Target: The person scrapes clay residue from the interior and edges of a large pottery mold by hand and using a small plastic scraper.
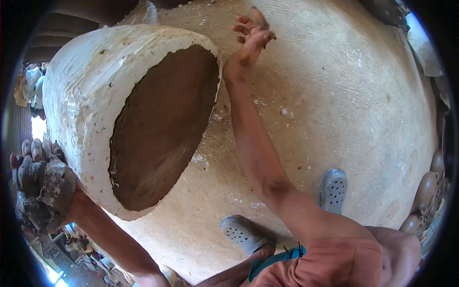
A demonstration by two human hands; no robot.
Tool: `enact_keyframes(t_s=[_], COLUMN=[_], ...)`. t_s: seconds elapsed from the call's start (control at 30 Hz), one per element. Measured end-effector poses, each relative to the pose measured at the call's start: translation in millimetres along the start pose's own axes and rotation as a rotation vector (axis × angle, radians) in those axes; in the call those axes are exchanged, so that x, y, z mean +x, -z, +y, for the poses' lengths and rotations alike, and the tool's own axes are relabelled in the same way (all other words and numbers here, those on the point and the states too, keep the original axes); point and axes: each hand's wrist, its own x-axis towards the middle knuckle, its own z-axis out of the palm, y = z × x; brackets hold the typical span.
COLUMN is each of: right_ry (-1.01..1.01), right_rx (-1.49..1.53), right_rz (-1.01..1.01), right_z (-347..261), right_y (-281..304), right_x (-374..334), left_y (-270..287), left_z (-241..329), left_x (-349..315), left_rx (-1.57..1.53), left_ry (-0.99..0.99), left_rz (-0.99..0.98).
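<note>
A large white plaster mould (79, 110) lies tilted at the left, its oval mouth turned toward me. Smooth brown clay (162, 129) lines its inside, with a ragged edge along the white rim. Beside the mould's lower left wall, my left hand (64, 179) is palm up, its fingers behind a dark grey lump of wet-looking clay (36, 191). My right hand (252, 34) is raised past the right end of the rim, fingers apart and loosely bent, with nothing in it. Dark clay smears its fingertips.
Beneath me is a tan, scuffed floor (334, 115) with white flecks. My feet wear grey perforated clogs (245, 234). Rounded brown pots (425, 189) line the right edge, and a dark rounded vessel (385, 10) stands at the far right. Assorted clutter (83, 253) fills the lower left.
</note>
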Motion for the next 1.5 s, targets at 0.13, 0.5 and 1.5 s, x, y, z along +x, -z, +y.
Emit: enact_keyframes(t_s=[0.13, 0.5, 1.5], right_ry=[0.004, 0.304, -0.298], right_rx=[-0.038, -0.058, -0.488], right_rz=[-0.03, -0.014, -0.66], right_z=[-0.2, -53.2, -346.8], right_y=[-15.2, -21.7, -50.9], right_x=[22.0, 48.9, 9.1], left_y=[15.9, -40.7, -36.2], left_z=[-2.3, -2.3, 38.3], left_x=[7.1, -22.2, -1.2], left_rx=[-0.201, -0.013, -0.292], left_ry=[0.051, 0.033, 0.681], left_rz=[-0.175, 0.093, 0.102])
